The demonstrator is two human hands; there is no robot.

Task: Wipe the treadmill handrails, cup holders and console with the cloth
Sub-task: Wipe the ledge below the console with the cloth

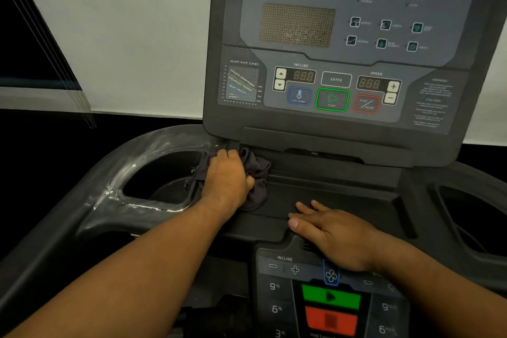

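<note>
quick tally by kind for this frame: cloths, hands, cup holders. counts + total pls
Cloths: 1, the dark cloth
Hands: 2, left hand and right hand
Cup holders: 2, left cup holder and right cup holder
Total: 5

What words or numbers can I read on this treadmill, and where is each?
"HEART RATE ZONES": chart on the upright grey console panel.
"INCLINE", "ENTER", "SPEED": same panel's middle.
"COOL DOWN": blue-outlined button.
"START": green-outlined button.
"STOP / PAUSE": red-outlined button.
"CAUTION": right-hand warning block; its small print is too blurred.
"INCLINE", "9%", "6%", "3%": lower dark keypad.
Small labels under the top displays: too blurred.
</note>
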